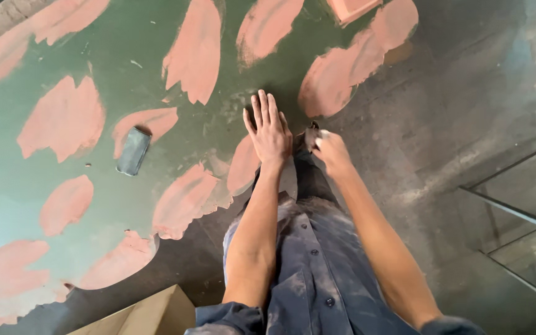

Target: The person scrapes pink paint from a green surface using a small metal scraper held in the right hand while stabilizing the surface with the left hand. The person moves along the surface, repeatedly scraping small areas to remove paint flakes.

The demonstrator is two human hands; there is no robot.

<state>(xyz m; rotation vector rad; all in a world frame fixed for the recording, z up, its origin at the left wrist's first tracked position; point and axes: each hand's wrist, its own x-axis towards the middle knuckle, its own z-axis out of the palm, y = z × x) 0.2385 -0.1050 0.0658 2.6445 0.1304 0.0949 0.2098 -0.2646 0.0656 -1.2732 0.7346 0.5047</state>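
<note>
Head view, left hand (269, 131) flat on dusty green panel (7, 186), pink filler patches (63, 118)

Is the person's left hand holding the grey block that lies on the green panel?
No: the left hand lies flat and open on the green panel, while the grey block sits apart, untouched.

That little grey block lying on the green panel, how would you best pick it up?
Grip the grey block across its two long sides, coming straight down from above. It lies flat on the green panel, long and narrow, with bare surface around it; both the left hand and right hand are away.
</note>
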